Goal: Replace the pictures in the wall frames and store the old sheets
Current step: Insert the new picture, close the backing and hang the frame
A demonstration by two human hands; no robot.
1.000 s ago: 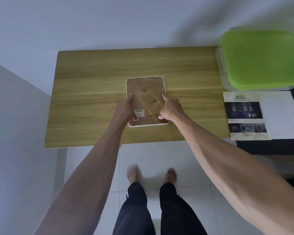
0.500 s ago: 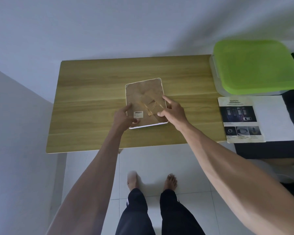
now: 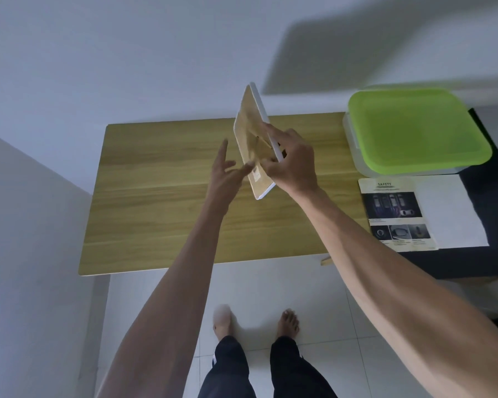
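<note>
A white picture frame [image 3: 249, 130] with a brown backing board and fold-out stand is raised on edge above the wooden table [image 3: 161, 196], its back turned to the left. My right hand [image 3: 292, 162] grips it around the right edge, thumb on the backing. My left hand [image 3: 223, 173] is beside the backing with fingers spread, fingertips near or touching the lower part; I cannot tell if it holds on. The frame's front is hidden. A printed safety sheet [image 3: 396, 214] lies on a white sheet [image 3: 454, 211] to the right.
A clear storage box with a green lid [image 3: 414, 127] stands at the back right, on a dark surface [image 3: 486, 262]. White walls enclose the table at the back and left. My bare feet stand on white floor tiles [image 3: 314, 288] below the table's front edge.
The frame lay back-up on the table; now my right hand has lifted and tilted it on edge. My left hand has come off its left side and spread open.
</note>
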